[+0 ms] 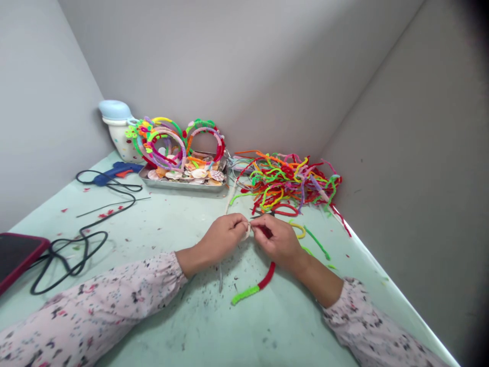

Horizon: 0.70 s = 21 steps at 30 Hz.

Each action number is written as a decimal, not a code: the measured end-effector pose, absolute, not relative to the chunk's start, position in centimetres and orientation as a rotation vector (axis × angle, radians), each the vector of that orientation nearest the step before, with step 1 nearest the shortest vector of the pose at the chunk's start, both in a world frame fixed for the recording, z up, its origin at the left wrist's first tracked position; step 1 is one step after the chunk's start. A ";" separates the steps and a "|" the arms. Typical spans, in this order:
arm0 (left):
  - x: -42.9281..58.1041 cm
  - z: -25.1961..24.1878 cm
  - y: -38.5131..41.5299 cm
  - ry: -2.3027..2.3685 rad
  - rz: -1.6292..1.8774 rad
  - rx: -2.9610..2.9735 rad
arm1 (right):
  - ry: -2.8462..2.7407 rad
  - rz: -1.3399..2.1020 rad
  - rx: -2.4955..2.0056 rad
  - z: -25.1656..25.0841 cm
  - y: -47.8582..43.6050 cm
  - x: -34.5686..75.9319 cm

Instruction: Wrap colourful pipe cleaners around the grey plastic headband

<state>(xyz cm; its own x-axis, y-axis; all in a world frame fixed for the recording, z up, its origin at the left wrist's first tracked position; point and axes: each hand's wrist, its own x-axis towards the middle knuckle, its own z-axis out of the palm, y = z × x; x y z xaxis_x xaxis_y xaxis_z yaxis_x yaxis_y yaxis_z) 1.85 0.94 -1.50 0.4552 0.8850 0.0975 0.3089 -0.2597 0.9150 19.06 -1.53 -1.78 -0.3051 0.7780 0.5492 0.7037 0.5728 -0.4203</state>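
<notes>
Both of my hands meet above the middle of the table, fingertips almost touching. My left hand [225,235] is closed in a pinch around a white pipe cleaner [231,198], which sticks out beyond the knuckles. A small pale bit shows between the two pinches; its shape is hard to make out. My right hand [280,240] is closed too, with a headband [266,278] wrapped in fuzzy red and green passing under its palm. The band's green end points toward me. A thin greyish strand [220,279] hangs below my left wrist.
Behind my hands, a metal tray [183,186] holds shells and several finished headbands [168,145]. Right of it lie a heap of colored pipe cleaners [290,178] and red-handled scissors [286,209]. On the left are a cup [121,135], blue glue gun [114,172], black cable [87,244] and phone [19,257].
</notes>
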 end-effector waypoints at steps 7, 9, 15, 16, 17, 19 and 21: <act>2.0 -1.6 1.0 0.920 0.782 1.615 | -2.057 0.139 -1.184 -1.8 -1.7 19.0; 2.1 -1.5 0.9 0.915 0.779 1.603 | -2.052 0.140 -1.189 -1.8 -1.7 19.0; 2.0 -1.0 1.0 0.901 0.788 1.556 | -1.966 0.281 -1.243 -2.1 -1.7 19.1; 1.9 -0.9 1.0 0.904 0.799 1.550 | -1.946 0.312 -1.247 -2.2 -1.6 19.1; 1.8 -0.7 1.1 0.913 0.822 1.549 | -1.923 0.336 -1.250 -2.2 -1.6 19.1; 1.4 -0.4 1.3 0.947 0.916 1.575 | -1.876 0.367 -1.248 -2.2 -1.6 19.2; 1.0 -0.2 1.6 0.983 1.028 1.630 | -1.842 0.387 -1.238 -2.3 -1.7 19.3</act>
